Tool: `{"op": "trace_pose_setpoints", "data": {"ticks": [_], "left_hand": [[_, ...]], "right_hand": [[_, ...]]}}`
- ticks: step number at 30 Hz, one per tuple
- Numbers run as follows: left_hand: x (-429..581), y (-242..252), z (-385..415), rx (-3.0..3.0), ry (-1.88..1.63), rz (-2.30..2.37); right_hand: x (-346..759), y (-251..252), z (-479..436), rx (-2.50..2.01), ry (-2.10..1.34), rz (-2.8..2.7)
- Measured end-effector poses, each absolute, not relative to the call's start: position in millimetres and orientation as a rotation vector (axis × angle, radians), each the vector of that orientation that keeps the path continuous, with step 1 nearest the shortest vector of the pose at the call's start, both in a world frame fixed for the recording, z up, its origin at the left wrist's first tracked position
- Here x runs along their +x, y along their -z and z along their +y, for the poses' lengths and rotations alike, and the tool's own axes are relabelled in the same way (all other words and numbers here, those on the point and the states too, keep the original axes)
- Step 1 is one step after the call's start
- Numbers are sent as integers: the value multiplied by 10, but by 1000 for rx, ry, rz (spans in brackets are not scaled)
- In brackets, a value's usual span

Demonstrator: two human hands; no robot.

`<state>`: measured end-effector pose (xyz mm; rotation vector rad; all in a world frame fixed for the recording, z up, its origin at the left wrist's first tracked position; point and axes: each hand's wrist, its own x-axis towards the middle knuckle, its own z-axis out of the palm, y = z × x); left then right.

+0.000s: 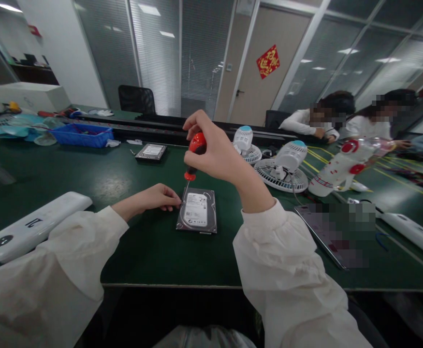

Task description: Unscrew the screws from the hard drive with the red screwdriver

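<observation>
A hard drive (196,212) lies flat on the green table, its white label facing up. My right hand (213,152) is closed around the red and black handle of a screwdriver (197,143) above it. The screwdriver's shaft points down, with its tip at the drive's upper left edge. Beside that edge, my left hand (156,197) has thumb and forefinger pinched close to the tip. What those fingers hold, if anything, is too small to make out. Farther back on the table rests a second hard drive (152,152).
A blue tray (82,135) stands at the back left. White fans (285,166), a bottle (345,166) and a dark phone-like slab (327,232) are on the right. A long white device (39,224) lies by my left arm. Two people sit at the far right.
</observation>
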<state>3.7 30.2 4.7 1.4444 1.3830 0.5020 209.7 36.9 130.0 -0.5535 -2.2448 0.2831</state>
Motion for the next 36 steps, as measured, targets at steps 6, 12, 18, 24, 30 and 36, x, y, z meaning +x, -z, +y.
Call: {"op": "trace_pose_setpoints", "data": {"ticks": [6,12,18,24,30,36], "left_hand": [[6,-15,330,1456,-494,1375],[-14,1,337,1467,-489,1364],[0,-25,313,1470,-487,1368],[-8,-10,334,1467,-477,1370],[-27,5,347,1474,-470,1365],[-8,-16,326,1477,-481,1365]], "right_hand": [[2097,-1304,350,-601,-289,-2293],[2097,-1295,374,-572,-245,-2274],[2098,-1296,369,-573,-231,-2272],[2108,-1300,371,-580,-225,-2283],[2103,-1291,370,-603,-208,-2266],[2092,-1300,366,-601,-212,-2249]]}}
